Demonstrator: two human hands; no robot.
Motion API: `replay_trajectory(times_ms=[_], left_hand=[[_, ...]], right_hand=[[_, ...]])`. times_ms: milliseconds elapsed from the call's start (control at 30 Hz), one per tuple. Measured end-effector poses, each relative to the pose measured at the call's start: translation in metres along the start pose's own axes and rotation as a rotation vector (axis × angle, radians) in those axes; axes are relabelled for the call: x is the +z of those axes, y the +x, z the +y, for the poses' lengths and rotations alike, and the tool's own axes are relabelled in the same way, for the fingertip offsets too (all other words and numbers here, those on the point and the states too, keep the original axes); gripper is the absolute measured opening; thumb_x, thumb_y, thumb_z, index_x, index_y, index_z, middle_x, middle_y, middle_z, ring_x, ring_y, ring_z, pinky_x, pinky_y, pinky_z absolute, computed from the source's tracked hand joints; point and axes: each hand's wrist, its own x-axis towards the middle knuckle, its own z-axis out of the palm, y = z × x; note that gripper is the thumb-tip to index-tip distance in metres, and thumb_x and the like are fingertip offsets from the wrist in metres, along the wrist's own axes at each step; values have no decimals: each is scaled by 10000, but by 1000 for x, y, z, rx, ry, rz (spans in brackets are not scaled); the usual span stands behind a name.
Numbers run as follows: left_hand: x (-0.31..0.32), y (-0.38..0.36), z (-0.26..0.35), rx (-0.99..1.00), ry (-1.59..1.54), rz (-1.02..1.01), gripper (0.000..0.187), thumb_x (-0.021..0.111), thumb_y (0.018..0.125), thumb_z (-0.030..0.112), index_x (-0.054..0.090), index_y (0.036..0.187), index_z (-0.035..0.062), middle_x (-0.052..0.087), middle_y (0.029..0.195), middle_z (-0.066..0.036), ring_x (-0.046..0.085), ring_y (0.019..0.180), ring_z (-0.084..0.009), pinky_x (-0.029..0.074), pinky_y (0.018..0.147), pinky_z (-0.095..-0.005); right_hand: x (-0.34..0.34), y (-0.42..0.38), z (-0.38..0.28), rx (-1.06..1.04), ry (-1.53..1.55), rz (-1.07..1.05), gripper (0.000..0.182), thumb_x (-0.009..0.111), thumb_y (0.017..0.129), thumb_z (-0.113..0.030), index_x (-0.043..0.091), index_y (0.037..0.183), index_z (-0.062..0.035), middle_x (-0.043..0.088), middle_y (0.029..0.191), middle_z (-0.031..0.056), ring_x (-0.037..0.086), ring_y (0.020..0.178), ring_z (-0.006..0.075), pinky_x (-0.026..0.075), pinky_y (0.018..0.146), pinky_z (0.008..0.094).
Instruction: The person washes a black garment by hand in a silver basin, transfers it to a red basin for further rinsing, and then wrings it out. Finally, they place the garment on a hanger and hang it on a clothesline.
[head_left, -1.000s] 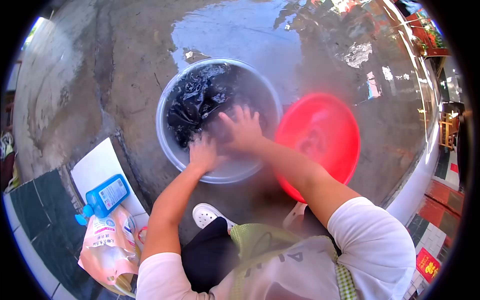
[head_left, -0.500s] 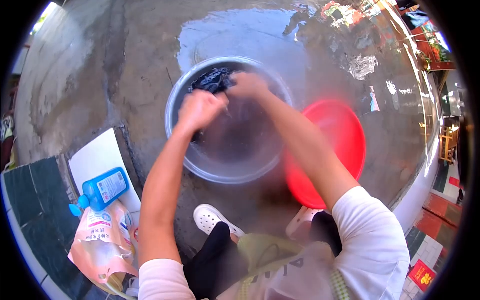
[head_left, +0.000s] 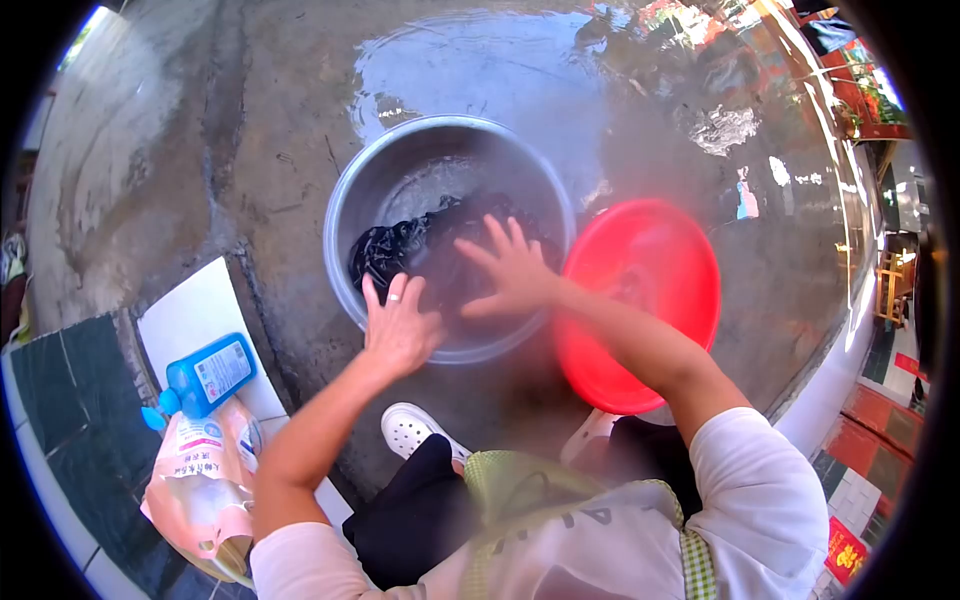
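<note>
Dark cloth [head_left: 390,248] shifted nearer, long axis crosswise in basin [head_left: 372,172], left hand [head_left: 402,328] and right hand [head_left: 514,272] spread

A smooth, dull metallic sheen is shown by the grey basin [head_left: 385,175], in which dark cloth [head_left: 395,245] is seen wet and glossy, with creases. The red basin [head_left: 648,300] is made of smooth, shiny plastic. Glossy plastic is also seen in the blue bottle [head_left: 215,375] and the pink pouch [head_left: 205,495] (the latter crinkled). The 2 white shoes [head_left: 412,430] are smooth and perforated. The concrete floor [head_left: 285,130] is roughened, with a mirror-like wet patch [head_left: 480,65].
</note>
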Motion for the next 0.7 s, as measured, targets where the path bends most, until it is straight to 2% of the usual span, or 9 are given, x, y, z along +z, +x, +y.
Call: replay_trajectory(times_ms=[100, 167, 300, 400, 500, 567, 633, 667, 700], left_hand=[[41, 12, -1, -168, -104, 74, 245, 602, 676, 249, 647, 835, 68, 247, 1257, -171, 142, 1245, -387, 192, 889, -687], [50, 27, -6, -184, -34, -28, 248, 583, 685, 217, 638, 814, 12, 234, 1287, -191, 159, 1244, -391, 228, 878, -680], [48, 60, -28, -149, 69, -155, 205, 546, 719, 210, 660, 793, 56, 295, 1280, -160, 206, 1236, -340, 280, 873, -635], [48, 80, -42, -104, 65, -150, 189, 526, 710, 181, 664, 792, 83, 416, 1202, -164, 393, 1120, -334, 396, 838, -496], [38, 103, -49, -165, 33, -83, 197, 498, 719, 156, 659, 809, 88, 539, 1044, -203, 564, 902, -335, 476, 719, -442], [40, 128, -62, -312, -24, -121, 232, 461, 763, 200, 648, 812, 70, 577, 932, -234, 573, 857, -363, 464, 719, -443], [67, 147, -79, -663, -395, 371, 322, 411, 827, 278, 632, 844, 45, 585, 856, -252, 566, 832, -402, 442, 728, -463], [67, 155, -97, -679, -466, 254, 490, 364, 850, 460, 584, 1022, 58, 553, 981, -280, 533, 936, -417, 405, 834, -463], [48, 158, -96, -892, -571, 252, 552, 384, 845, 468, 568, 1018, -23, 536, 1034, -284, 511, 992, -404, 385, 868, -429]], right_hand=[[23, 13, -8, 16, -41, 23, 785, 574, 632, -635, 332, 1300, -303, 115, 1396, 201, 121, 1237, 496, 206, 882, 686], [30, 21, -3, 12, -109, 108, 696, 557, 667, -606, 391, 1263, -288, 136, 1390, 195, 158, 1231, 480, 216, 878, 684], [42, 48, 3, 2, -166, 316, 499, 596, 693, -470, 505, 1124, -237, 319, 1261, 184, 338, 1106, 398, 281, 859, 618], [34, 65, 11, 33, -113, 165, 452, 594, 699, -429, 515, 1099, -235, 373, 1203, 155, 353, 1079, 353, 299, 858, 573], [38, 93, 30, 99, -132, 211, 366, 520, 755, -319, 519, 1068, -129, 496, 1093, 186, 478, 1032, 319, 378, 846, 457], [43, 128, 48, 296, 3, 148, 476, 477, 775, -448, 501, 1154, -161, 494, 1175, 178, 481, 1083, 306, 370, 901, 435], [78, 175, 101, 325, 72, 38, 512, 379, 813, -479, 466, 1204, -160, 474, 1228, 113, 462, 1119, 270, 353, 943, 413], [62, 179, 97, 377, 90, 36, 488, 373, 819, -465, 492, 1174, -152, 490, 1209, 110, 478, 1098, 280, 369, 925, 416], [45, 180, 91, 429, 104, 32, 469, 367, 824, -452, 518, 1143, -143, 507, 1190, 107, 495, 1077, 291, 385, 907, 419]])
